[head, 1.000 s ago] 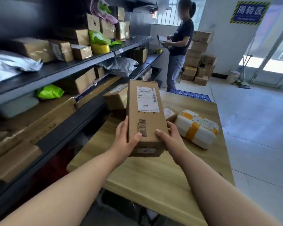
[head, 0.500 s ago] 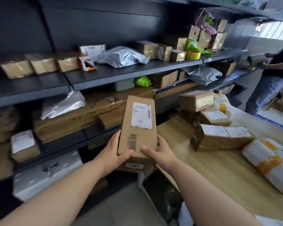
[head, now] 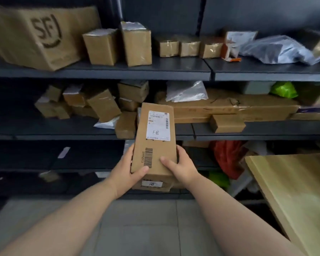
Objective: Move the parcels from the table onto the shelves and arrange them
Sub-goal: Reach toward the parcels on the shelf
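I hold a long brown cardboard parcel (head: 154, 145) with a white label marked "8-1" and a barcode, out in front of the dark shelves (head: 100, 134). My left hand (head: 127, 169) grips its near left corner, thumb on top. My right hand (head: 179, 167) grips the near right corner the same way. The parcel's far end points at the middle shelf, level with a small brown box (head: 126, 124). The wooden table (head: 294, 191) shows at the lower right with no parcels in view on it.
The top shelf carries a large SF box (head: 39, 36), two upright boxes (head: 118, 45), small boxes and a grey bag (head: 277, 49). The middle shelf holds piled small boxes (head: 81, 102), a long flat carton (head: 229, 108) and a green bag (head: 284, 89). Red bag (head: 227, 156) sits lower right.
The view has swung left from the table to face the shelves squarely. Both hands still hold the same parcel, now carried in front of the middle shelf.
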